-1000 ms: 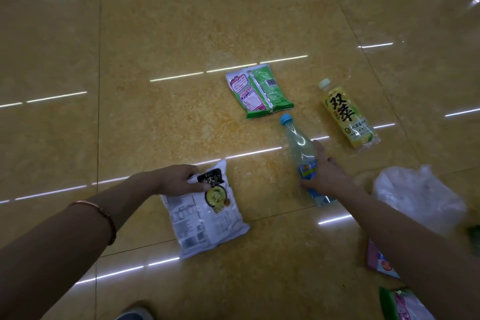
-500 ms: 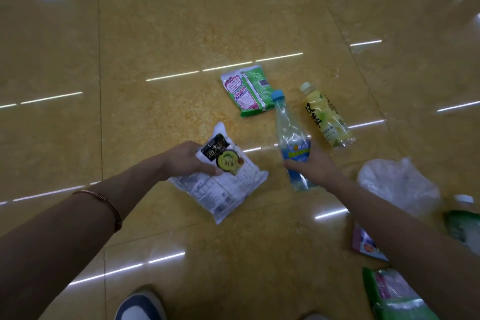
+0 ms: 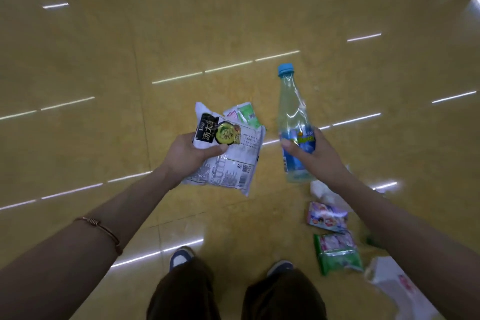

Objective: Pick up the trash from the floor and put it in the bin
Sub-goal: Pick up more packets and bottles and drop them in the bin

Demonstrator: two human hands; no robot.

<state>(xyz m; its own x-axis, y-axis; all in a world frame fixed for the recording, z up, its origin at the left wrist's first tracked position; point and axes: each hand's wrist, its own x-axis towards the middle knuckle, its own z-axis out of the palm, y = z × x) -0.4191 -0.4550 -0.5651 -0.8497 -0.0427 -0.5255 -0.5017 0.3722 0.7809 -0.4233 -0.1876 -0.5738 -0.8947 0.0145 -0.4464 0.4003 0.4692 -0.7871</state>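
Standing over the litter, the person held one piece in each hand, apparently so that both could go to the bin in one trip; no bin showed in the view. The left hand had its grip closed on the top corner of a white noodle packet, thumb across the dark printed panel, so the packet hung flat with its barcode end toward 6 o'clock. The right hand had its grip wrapped round the blue label of a clear plastic bottle, blue cap pointing to 12 o'clock. The bottle looked nearly empty, with only a pale tint inside, and so was probably light. Both pieces seemed well up off the yellow tiled floor, judging by the shoes far below. A green wrapper peeked out at 1 o'clock of the packet; whether it lay on the floor could not be told. More trash lay at 5 o'clock of the bottle: a white bag, a pink wrapper and a green-edged wrapper.
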